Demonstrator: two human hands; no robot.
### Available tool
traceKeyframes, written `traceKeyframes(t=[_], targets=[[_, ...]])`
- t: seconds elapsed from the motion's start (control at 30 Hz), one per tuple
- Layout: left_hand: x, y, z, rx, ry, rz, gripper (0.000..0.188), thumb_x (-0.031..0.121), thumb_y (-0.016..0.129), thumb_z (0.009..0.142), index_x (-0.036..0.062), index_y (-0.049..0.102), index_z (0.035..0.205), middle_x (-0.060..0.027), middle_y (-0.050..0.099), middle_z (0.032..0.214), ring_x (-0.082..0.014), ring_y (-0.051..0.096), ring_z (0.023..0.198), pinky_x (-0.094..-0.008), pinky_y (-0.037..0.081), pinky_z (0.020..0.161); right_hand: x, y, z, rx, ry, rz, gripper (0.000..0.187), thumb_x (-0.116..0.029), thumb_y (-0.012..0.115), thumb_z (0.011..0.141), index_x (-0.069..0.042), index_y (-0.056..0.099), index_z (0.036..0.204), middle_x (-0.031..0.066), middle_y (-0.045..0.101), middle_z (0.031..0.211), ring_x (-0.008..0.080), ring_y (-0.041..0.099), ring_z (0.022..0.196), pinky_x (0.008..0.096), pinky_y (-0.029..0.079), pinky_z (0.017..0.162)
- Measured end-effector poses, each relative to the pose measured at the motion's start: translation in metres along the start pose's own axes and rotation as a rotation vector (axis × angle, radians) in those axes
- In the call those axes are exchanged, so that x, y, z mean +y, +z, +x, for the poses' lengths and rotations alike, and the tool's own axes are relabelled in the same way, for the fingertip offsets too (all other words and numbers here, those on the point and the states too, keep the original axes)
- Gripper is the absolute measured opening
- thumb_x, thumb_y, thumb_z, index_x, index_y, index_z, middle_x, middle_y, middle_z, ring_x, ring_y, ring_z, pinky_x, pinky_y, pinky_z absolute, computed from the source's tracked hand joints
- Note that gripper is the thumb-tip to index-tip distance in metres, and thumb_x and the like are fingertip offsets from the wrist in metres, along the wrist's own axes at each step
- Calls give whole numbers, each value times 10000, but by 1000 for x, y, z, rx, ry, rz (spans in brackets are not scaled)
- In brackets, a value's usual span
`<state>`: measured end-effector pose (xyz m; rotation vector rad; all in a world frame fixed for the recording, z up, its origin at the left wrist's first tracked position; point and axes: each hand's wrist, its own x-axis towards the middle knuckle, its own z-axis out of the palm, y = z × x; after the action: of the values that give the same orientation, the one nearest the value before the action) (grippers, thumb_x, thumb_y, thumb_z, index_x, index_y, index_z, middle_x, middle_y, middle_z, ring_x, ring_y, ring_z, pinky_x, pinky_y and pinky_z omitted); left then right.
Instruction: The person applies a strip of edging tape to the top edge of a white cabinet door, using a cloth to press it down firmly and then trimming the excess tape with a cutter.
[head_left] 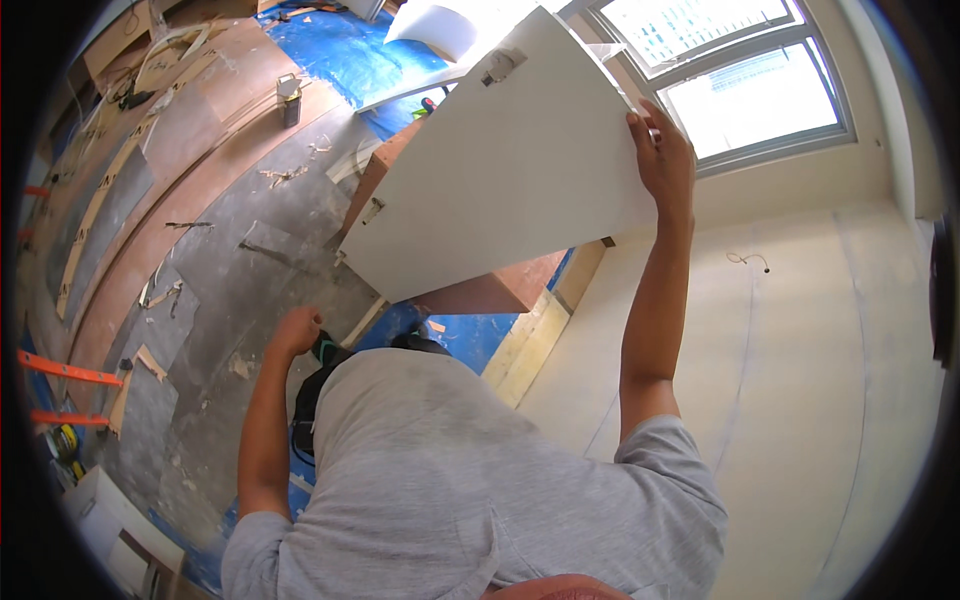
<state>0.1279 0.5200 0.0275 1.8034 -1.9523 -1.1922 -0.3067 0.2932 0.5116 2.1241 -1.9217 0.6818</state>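
A white cabinet door (500,170) stands tilted in front of me, with metal hinges (503,66) fixed along its left side. My right hand (663,150) is closed around the door's upper right edge, arm stretched out. The door's lower corner is close to the floor; whether it touches cannot be made out. Down at my left side, away from the door, my left hand (298,330) hangs with its fingers curled in, and no object shows in it. Behind the door, and partly hidden by it, is a brown wooden box (505,285).
Blue sheeting (350,50) covers part of the floor. Long brown boards (215,160) and scraps lie at left, with a small upright container (289,100) on them. Orange ladder legs (70,370) jut in at far left. Windows (755,105) and a pale wall (800,300) are on the right.
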Motion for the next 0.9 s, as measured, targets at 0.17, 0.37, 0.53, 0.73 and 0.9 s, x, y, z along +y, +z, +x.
traceKeyframes(t=[0.17,0.37,0.53,0.73,0.9], targets=[[-3,-5,-16,-91,-123,3,260,62,600,842,26,760,1043,-262,728,1124,-443,668,1127,-505,528,978,-22,23,37,-25,-28,139,462,-444,683,997,-84,755,1278,157,792,1088,300,757,871,400,571,820],[-59,32,-28,-53,-139,11,314,1,601,821,-17,748,1097,-246,747,1006,-380,732,951,-468,571,861,-8,35,48,-35,-8,298,343,-270,749,1001,-67,763,1277,67,777,925,129,683,792,285,547,759],[-106,59,-35,-68,-227,-118,312,-46,550,835,-60,719,1097,-193,719,789,-266,730,670,-403,577,627,-13,20,46,-156,-42,329,389,-157,735,996,-55,705,1370,65,759,1034,98,656,865,272,538,811],[-100,42,-36,-152,-420,-324,292,4,609,799,-20,734,1062,-231,728,862,-348,753,765,-450,595,732,7,2,41,-331,-108,449,506,-82,714,991,-89,620,1489,97,714,1301,149,671,1105,296,507,1007],[-114,45,-32,-181,-385,-450,273,25,537,832,-51,714,1025,-168,648,688,-279,686,548,-408,551,539,25,-11,28,-379,-39,359,543,-139,744,977,-54,604,1494,119,711,1345,184,650,1232,329,480,1079]])
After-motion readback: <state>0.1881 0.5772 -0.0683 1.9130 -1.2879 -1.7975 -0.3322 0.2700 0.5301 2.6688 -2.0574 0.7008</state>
